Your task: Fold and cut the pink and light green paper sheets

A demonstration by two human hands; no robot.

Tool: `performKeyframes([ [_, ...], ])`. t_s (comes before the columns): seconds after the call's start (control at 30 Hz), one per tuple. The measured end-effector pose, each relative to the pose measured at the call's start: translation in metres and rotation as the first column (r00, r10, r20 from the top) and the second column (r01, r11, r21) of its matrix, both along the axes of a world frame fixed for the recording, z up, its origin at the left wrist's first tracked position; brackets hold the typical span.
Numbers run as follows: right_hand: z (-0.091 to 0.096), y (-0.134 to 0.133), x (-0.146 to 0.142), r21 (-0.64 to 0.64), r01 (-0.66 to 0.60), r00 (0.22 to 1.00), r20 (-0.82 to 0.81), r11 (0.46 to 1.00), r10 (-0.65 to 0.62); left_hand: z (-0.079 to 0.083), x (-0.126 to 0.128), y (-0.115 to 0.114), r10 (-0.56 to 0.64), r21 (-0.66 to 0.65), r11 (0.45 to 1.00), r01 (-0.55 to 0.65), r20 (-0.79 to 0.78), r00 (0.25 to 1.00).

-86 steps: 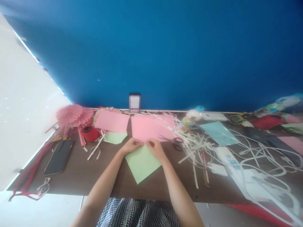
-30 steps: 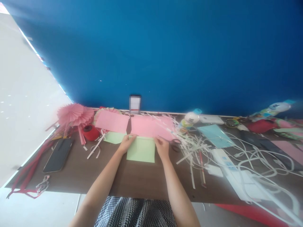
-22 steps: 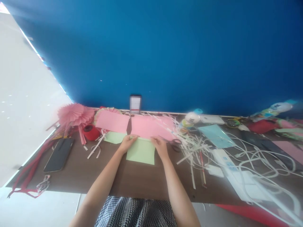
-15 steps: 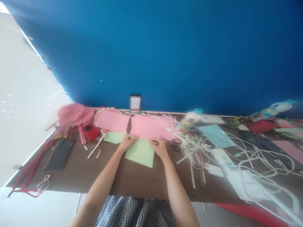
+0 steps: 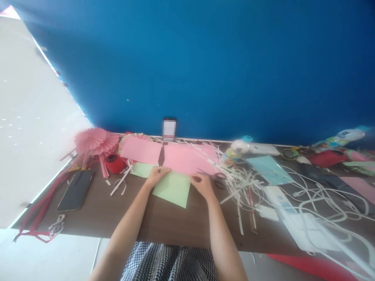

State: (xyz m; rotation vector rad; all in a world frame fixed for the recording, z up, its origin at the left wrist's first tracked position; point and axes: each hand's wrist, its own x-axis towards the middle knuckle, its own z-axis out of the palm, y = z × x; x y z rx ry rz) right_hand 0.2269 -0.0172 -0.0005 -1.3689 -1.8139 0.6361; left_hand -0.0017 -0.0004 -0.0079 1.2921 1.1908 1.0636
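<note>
A light green sheet of paper [image 5: 172, 190] lies in front of me, its far edge over the rim of a large pink sheet [image 5: 187, 157]. My left hand [image 5: 156, 177] pinches the green sheet at its far left corner. At its far right corner, the thumb and fingers of my right hand [image 5: 202, 185] close together on the edge. Just beyond my right hand lie scissors [image 5: 217, 175], partly over the pink sheet. A second pink sheet [image 5: 141, 149] and another green piece [image 5: 142, 170] lie to the left.
To the left are a pink paper fan [image 5: 95, 142], a red spool [image 5: 114, 163] and a dark phone [image 5: 75, 190]. Shredded white strips [image 5: 238, 181], glue bottles, a blue packet [image 5: 270, 170] and a power strip [image 5: 283, 201] with tangled white cables crowd the right.
My right hand has slid a little to the right, out to the green sheet's corner. The green sheet has shifted slightly left. My left hand stays at its corner.
</note>
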Motion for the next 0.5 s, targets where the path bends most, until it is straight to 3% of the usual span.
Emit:
performKeyframes([
  [0.17, -0.009, 0.004, 0.017, 0.023, 0.113, 0.988, 0.101, 0.993, -0.115, -0.003, -0.006, 0.002, 0.055, -0.023, 0.998, -0.054, 0.039, 0.998],
  [0.3, -0.011, 0.006, 0.023, 0.083, 0.368, 0.929, -0.073, 0.926, -0.363, -0.004, -0.009, 0.004, 0.159, -0.034, 0.987, -0.157, 0.082, 0.984],
  [0.37, -0.012, 0.006, 0.016, 0.062, 0.339, 0.924, -0.208, 0.939, -0.320, -0.003, -0.008, 0.004, 0.136, -0.044, 0.990, -0.133, 0.076, 0.988],
  [0.5, -0.016, 0.003, -0.005, -0.030, 0.062, 0.939, -0.336, 0.998, -0.069, 0.002, -0.004, 0.001, 0.081, -0.036, 0.996, -0.080, 0.049, 0.995],
])
